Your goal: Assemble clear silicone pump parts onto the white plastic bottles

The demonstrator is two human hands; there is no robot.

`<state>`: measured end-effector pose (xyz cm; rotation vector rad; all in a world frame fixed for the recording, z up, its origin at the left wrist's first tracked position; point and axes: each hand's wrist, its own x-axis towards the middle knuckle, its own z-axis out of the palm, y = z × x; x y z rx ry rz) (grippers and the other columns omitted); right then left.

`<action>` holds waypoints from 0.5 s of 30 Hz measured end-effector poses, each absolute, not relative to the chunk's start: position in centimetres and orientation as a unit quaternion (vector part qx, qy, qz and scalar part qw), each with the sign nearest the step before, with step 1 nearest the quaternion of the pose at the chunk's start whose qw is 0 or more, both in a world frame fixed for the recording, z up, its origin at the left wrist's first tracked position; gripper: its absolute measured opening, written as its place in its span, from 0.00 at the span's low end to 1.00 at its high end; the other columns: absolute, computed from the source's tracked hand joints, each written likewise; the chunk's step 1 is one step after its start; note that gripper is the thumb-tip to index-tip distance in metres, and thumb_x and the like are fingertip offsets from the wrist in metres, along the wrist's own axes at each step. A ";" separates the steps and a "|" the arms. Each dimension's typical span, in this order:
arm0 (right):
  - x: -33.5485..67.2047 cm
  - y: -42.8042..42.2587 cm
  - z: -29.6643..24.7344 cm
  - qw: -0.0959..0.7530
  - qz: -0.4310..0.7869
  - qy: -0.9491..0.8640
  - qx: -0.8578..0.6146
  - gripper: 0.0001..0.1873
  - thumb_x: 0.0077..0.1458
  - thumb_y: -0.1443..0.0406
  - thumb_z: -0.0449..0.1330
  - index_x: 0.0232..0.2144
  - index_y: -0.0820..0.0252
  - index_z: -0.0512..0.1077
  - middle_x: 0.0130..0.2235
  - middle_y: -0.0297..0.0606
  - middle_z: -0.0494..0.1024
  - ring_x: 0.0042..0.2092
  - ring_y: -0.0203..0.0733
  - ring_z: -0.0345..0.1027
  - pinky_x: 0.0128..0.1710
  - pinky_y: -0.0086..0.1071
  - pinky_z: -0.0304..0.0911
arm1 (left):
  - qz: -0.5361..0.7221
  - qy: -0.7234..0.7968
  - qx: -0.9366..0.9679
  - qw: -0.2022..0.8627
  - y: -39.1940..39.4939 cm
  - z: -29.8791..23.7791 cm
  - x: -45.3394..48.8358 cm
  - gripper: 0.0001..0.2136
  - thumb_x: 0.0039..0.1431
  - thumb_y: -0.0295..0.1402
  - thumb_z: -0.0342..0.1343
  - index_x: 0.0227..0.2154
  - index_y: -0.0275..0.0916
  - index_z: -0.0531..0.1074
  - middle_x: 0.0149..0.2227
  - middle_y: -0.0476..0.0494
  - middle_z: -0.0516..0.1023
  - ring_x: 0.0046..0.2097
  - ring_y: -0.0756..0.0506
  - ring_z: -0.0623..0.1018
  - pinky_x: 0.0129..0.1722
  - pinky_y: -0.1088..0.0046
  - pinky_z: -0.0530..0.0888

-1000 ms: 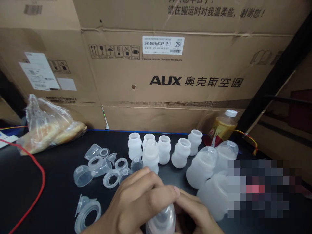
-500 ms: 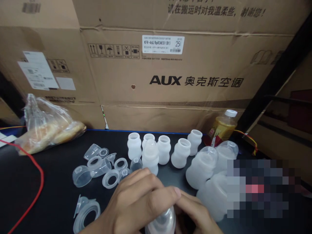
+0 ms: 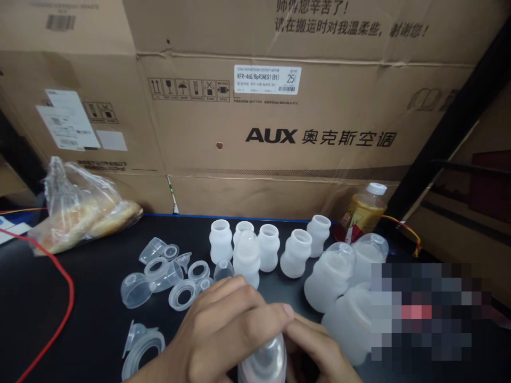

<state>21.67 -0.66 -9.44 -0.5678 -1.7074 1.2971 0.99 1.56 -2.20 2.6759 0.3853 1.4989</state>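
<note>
The left hand [image 3: 225,335] and right hand [image 3: 315,346] close together around the top of a clear bottle [image 3: 265,364], with the left thumb reaching across to meet the right fingers. The bottle sits at the bottom edge of the view, partly cut off, so its lower part cannot be seen.

Just beyond the left hand, on the black worktop [image 3: 35,314], lies a scatter of clear pump parts. A silicone flange with a ring [image 3: 141,351] rests nearest, at the lower left. Further up are a clear funnel [image 3: 136,290], a ring [image 3: 182,295], another ring [image 3: 198,271], a small dome [image 3: 223,271] and a small cap [image 3: 171,251].

Behind the hands, a frosted bottle with a domed top [image 3: 246,259] stands upright, just in front of a row of five frosted bottles [image 3: 268,247], also upright. To the right, large frosted cups [image 3: 330,277] are bunched together, touching one another. A pixelated patch [image 3: 419,311] covers the lower right.

A red wire [image 3: 71,298] curves along the left of the worktop, and a plastic bag of bread [image 3: 82,210] lies at the far left edge. A juice bottle [image 3: 364,210] stands at the back, near a yellow and red wire [image 3: 403,226]. Cardboard boxes [image 3: 271,154] printed with AUX rise behind everything, with a black post [image 3: 451,122] leaning across them at the right.
</note>
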 end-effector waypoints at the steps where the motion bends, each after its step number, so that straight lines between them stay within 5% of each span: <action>1: 21.7 -0.6 -9.5 0.439 0.525 -0.692 -0.229 0.32 0.53 0.43 0.77 0.57 0.42 0.81 0.42 0.37 0.74 0.26 0.32 0.59 0.21 0.24 0.58 | 0.486 0.129 0.864 0.020 1.5 -2.1 1.0 0.21 0.80 0.44 0.42 0.59 0.37 0.73 0.31 0.43 0.79 0.29 0.45 0.75 0.29 0.66 0.71; 9: 21.9 0.3 -11.8 0.439 0.500 -0.713 -0.224 0.36 0.54 0.34 0.69 0.56 0.45 0.80 0.37 0.34 0.71 0.25 0.33 0.60 0.21 0.27 0.57 | 0.460 0.144 0.875 -0.048 1.0 -1.7 0.9 0.23 0.82 0.43 0.34 0.58 0.37 0.72 0.27 0.45 0.79 0.26 0.45 0.73 0.27 0.66 0.66; 15: 21.8 -0.1 -9.5 0.431 0.473 -0.726 -0.253 0.28 0.57 0.37 0.69 0.48 0.47 0.82 0.33 0.32 0.68 0.26 0.35 0.58 0.23 0.27 0.52 | 0.476 0.139 0.867 -0.058 1.4 -2.1 1.1 0.22 0.81 0.41 0.35 0.56 0.37 0.73 0.26 0.46 0.77 0.25 0.45 0.72 0.27 0.66 0.64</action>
